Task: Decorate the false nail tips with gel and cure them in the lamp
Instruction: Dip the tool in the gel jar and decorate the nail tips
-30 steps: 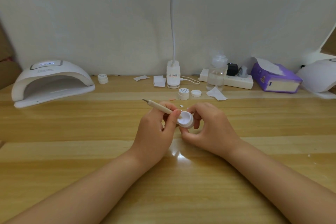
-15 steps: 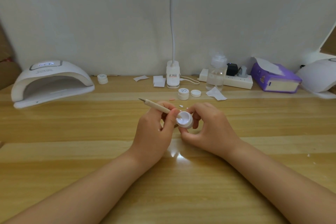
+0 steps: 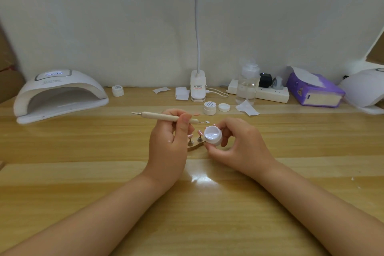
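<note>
1. Pale wooden tabletop (image 3: 83, 172) runs back to a plain white wall, lit by a white gooseneck desk lamp (image 3: 198, 85) clipped at the far edge.
2. Left hand (image 3: 169, 143) pinches a slim beige wooden dotting tool (image 3: 164, 116) between thumb and curled fingers; the shaft lies nearly level, its metal tip pointing right, just beyond the fingertips.
3. Right hand (image 3: 239, 145) grips a small open white gel jar (image 3: 213, 136), thumb below and fingers curled behind, the mouth tilted toward the camera.
4. Between the two hands, just past the left fingertips, two pink false nail tips on little metal stands (image 3: 195, 138) sit on the table, touching neither hand.
5. Well beyond the left fingers, at far left, stands a white domed curing lamp (image 3: 60, 93) with its opening facing forward.
6. Beyond the right fingers sit a closed white jar (image 3: 209, 107) and a loose white lid (image 3: 224, 107) beside it.
</note>
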The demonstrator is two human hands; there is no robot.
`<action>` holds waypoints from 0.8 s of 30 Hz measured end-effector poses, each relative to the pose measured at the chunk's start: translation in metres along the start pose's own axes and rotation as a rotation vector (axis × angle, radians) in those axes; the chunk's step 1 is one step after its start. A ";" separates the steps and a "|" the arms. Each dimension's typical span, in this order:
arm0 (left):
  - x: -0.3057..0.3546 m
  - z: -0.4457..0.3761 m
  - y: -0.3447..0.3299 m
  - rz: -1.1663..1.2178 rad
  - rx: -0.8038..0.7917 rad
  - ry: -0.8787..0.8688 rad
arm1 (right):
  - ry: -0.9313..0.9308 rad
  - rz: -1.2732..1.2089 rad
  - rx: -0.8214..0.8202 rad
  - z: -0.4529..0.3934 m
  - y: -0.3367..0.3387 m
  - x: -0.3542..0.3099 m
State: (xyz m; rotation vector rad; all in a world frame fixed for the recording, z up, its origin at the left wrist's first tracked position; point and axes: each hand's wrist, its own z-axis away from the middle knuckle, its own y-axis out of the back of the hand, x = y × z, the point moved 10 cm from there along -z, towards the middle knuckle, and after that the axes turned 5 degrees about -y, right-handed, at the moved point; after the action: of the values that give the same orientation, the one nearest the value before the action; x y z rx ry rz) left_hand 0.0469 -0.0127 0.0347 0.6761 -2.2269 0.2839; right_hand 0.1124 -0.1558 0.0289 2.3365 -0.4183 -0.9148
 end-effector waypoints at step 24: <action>-0.014 -0.004 0.011 0.044 0.062 0.082 | -0.509 0.361 0.141 -0.008 0.044 0.088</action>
State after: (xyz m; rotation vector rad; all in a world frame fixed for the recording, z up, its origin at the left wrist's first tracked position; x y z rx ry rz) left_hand 0.0512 0.0034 0.0271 0.6373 -2.1647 0.3973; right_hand 0.1772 -0.2290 0.0160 2.0247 -1.1017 -1.3201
